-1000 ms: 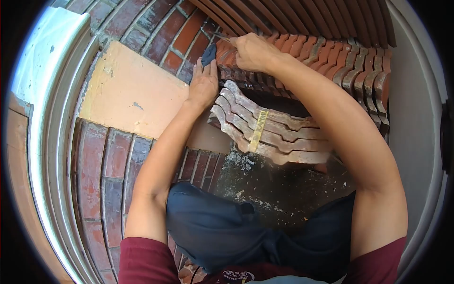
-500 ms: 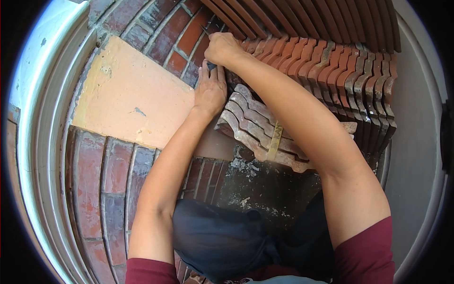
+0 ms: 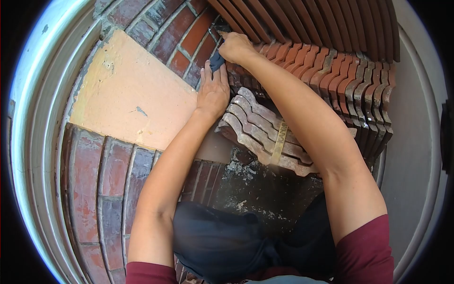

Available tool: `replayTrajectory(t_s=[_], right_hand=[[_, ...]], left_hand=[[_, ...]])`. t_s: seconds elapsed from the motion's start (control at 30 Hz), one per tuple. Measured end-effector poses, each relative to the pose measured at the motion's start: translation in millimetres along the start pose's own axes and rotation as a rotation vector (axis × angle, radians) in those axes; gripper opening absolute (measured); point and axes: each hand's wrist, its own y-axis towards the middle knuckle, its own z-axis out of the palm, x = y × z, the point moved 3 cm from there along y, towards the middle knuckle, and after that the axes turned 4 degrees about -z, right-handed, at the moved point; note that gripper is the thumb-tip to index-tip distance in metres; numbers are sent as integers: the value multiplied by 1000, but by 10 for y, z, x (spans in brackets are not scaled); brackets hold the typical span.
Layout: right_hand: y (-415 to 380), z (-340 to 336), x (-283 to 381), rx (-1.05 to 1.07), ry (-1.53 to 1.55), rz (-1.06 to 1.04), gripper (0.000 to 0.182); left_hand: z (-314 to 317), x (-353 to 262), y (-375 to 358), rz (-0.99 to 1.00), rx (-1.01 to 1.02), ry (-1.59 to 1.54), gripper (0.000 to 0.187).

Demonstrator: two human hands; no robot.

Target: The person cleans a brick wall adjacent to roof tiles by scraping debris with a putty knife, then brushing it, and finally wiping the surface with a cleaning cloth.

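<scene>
Right here by the red tiles, the person's left hand lies flat and a little spread against the wall, tips touching a dark blue cloth, and the right hand, just past the cloth, is curled tight around a thin tool beside the bricks.

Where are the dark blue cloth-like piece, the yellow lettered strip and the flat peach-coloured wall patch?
Dark blue cloth-like piece (image 3: 217,61), head view: middle of its visible part.
Yellow lettered strip (image 3: 279,144), head view: middle of its length.
Flat peach-coloured wall patch (image 3: 131,91), head view: its plain middle.
</scene>
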Motion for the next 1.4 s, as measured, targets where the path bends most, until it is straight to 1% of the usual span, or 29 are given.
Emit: replayTrajectory(t_s=[0.2, 0.3, 0.4, 0.5, 0.6, 0.7, 0.8, 0.9, 1.0, 1.1, 1.2, 1.3, 1.4], right_hand=[[152, 74, 34, 65, -72, 12, 38], [201, 108, 13, 57, -88, 31, 39], [291, 57, 38, 88, -89, -23, 39], [318, 71, 97, 118, -161, -26, 38], [360, 183, 21, -22, -56, -18, 37], [303, 151, -17, 63, -55, -31, 38], [301, 82, 62, 52, -52, -21, 39], [277, 48, 114, 127, -57, 7, 40], [260, 89, 62, 25, 3, -6, 38], [292, 84, 75, 94, -52, -1, 37], [202, -37, 182, 118, -46, 69, 37], [60, -97, 291, 81, 15, 167, 37], [48, -17, 218, 42, -68, 35, 35]], left_hand=[[-15, -23, 17, -13, 12, -23, 54], [-20, -15, 14, -16, 23, -20, 55], [2, -15, 15, -21, 18, -14, 55], [2, -31, 20, -18, 26, -31, 55], [3, -1, 22, -10, 42, -7, 55], [11, 21, 28, -14, 37, -36, 56], [10, -17, 43, -27, 32, -50, 56], [14, -5, 16, -20, 53, -41, 56], [-50, 16, 40, -12, 80, -66, 57], [-27, 0, 45, -22, 77, -85, 57], [9, -4, 45, -25, 69, -67, 57], [-17, -2, 38, -13, 87, -72, 57], [-38, 38, 53, -7, 90, -84, 57]])
